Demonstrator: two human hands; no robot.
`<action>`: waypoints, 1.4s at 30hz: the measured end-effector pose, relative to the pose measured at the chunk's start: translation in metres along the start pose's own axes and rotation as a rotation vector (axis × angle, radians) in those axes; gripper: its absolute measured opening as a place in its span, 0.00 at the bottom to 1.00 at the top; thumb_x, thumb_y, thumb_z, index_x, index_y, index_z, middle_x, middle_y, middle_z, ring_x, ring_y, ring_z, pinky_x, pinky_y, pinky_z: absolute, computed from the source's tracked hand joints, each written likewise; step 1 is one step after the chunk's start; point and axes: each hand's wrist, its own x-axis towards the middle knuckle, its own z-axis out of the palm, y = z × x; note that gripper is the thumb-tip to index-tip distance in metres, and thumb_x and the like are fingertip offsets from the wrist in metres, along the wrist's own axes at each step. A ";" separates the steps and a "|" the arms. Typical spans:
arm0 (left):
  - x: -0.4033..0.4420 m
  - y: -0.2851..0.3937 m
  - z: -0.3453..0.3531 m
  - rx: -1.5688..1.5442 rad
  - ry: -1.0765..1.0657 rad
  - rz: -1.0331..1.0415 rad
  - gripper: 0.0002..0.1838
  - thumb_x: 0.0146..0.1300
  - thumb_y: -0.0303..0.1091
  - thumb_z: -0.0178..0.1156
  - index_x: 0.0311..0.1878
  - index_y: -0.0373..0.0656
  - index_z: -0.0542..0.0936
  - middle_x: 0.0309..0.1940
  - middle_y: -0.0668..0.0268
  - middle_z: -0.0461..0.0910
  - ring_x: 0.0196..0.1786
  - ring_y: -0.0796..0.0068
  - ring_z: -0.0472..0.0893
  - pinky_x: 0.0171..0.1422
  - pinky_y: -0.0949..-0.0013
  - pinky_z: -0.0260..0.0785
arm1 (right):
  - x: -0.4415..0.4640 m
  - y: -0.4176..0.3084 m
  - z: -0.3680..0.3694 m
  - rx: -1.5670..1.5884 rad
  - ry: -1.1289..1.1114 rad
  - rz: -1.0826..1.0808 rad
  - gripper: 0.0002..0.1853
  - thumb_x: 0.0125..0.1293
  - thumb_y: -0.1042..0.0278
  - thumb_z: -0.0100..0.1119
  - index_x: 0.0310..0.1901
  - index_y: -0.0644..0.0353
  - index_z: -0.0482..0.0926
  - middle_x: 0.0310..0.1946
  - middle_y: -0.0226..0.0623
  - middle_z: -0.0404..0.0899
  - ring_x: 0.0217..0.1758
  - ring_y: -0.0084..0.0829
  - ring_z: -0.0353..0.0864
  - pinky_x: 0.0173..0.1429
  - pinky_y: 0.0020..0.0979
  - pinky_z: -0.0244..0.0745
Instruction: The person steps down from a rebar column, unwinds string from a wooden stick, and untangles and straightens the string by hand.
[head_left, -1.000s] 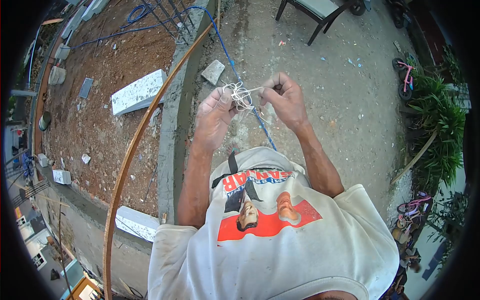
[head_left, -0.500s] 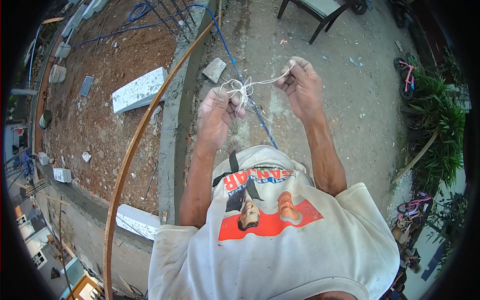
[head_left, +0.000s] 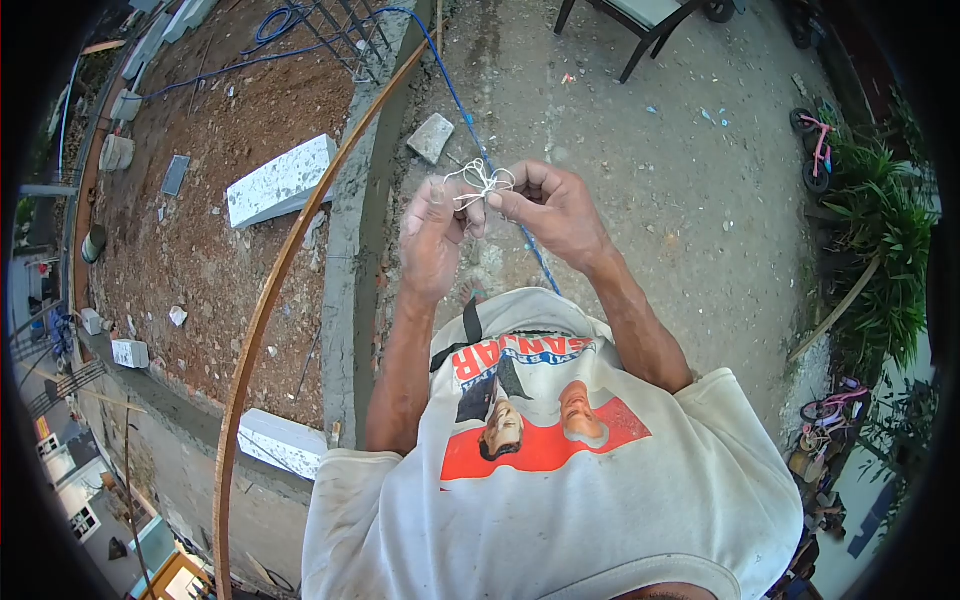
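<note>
A tangled bundle of thin white string (head_left: 482, 180) with several loops is held up in front of my chest, over the ground. My left hand (head_left: 436, 235) pinches the bundle's left side between thumb and fingers. From the other side, my right hand (head_left: 548, 212) closes on it, its thumb and fingertips pressed against the middle of the tangle. Both hands are dusty and close together, with the string between them. How the strands cross inside the fingers is hidden.
A concrete ledge (head_left: 347, 300) and a long wooden strip (head_left: 262, 315) run along my left. Beyond lie white blocks (head_left: 282, 182) on reddish soil. A blue hose (head_left: 452, 90) passes behind my hands near a grey block (head_left: 430, 138). A chair (head_left: 635, 30) stands ahead; plants (head_left: 880, 240) grow at right.
My right hand has moved left and down from the outstretched string end to the bundle. The strand that was pulled taut between the hands is now gathered. My left hand stays nearly in place.
</note>
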 end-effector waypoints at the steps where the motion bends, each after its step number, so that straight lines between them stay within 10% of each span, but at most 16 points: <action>1: -0.001 -0.004 -0.003 0.001 -0.001 0.000 0.19 0.85 0.49 0.51 0.51 0.39 0.76 0.39 0.64 0.79 0.38 0.75 0.75 0.47 0.68 0.68 | 0.002 0.001 0.000 -0.016 0.038 -0.076 0.10 0.72 0.65 0.73 0.44 0.63 0.85 0.36 0.24 0.84 0.38 0.13 0.80 0.42 0.20 0.75; 9: -0.003 -0.001 0.003 0.285 0.163 -0.098 0.15 0.75 0.43 0.69 0.53 0.42 0.81 0.40 0.74 0.81 0.40 0.86 0.74 0.46 0.78 0.66 | 0.001 -0.003 -0.001 -0.045 -0.025 -0.066 0.08 0.69 0.70 0.74 0.43 0.61 0.84 0.36 0.23 0.84 0.37 0.13 0.80 0.42 0.22 0.77; 26: 0.003 -0.005 -0.001 -0.102 0.132 -0.099 0.17 0.81 0.47 0.60 0.53 0.40 0.81 0.42 0.69 0.83 0.43 0.79 0.77 0.52 0.70 0.70 | 0.011 0.002 0.007 -0.285 0.082 -0.108 0.06 0.66 0.77 0.65 0.41 0.63 0.78 0.33 0.28 0.81 0.36 0.17 0.80 0.41 0.25 0.77; 31: -0.006 -0.007 -0.006 0.163 -0.106 -0.271 0.19 0.82 0.48 0.57 0.54 0.39 0.81 0.43 0.66 0.82 0.45 0.76 0.78 0.55 0.65 0.72 | 0.019 -0.006 0.015 0.175 0.344 -0.245 0.11 0.68 0.77 0.64 0.49 0.63 0.76 0.35 0.28 0.80 0.36 0.17 0.78 0.42 0.24 0.76; 35: -0.001 -0.002 0.006 -0.220 0.052 -0.214 0.21 0.81 0.52 0.56 0.52 0.40 0.80 0.42 0.67 0.81 0.45 0.75 0.78 0.55 0.64 0.73 | 0.017 -0.005 0.019 0.219 0.334 -0.169 0.12 0.68 0.76 0.64 0.52 0.64 0.75 0.36 0.29 0.80 0.35 0.17 0.77 0.41 0.23 0.76; 37: 0.004 0.006 0.001 -0.350 0.176 -0.128 0.23 0.79 0.57 0.57 0.50 0.43 0.80 0.41 0.67 0.81 0.44 0.75 0.78 0.52 0.63 0.74 | 0.011 -0.004 0.012 -0.283 0.083 -0.067 0.15 0.69 0.75 0.64 0.55 0.65 0.76 0.39 0.31 0.81 0.37 0.19 0.78 0.43 0.26 0.79; 42: 0.004 0.010 -0.025 -0.187 0.220 -0.111 0.20 0.78 0.55 0.61 0.48 0.45 0.79 0.39 0.69 0.81 0.41 0.78 0.78 0.47 0.68 0.73 | 0.012 0.000 0.014 -0.430 -0.024 -0.149 0.17 0.69 0.71 0.66 0.58 0.65 0.79 0.40 0.30 0.83 0.37 0.22 0.81 0.47 0.31 0.81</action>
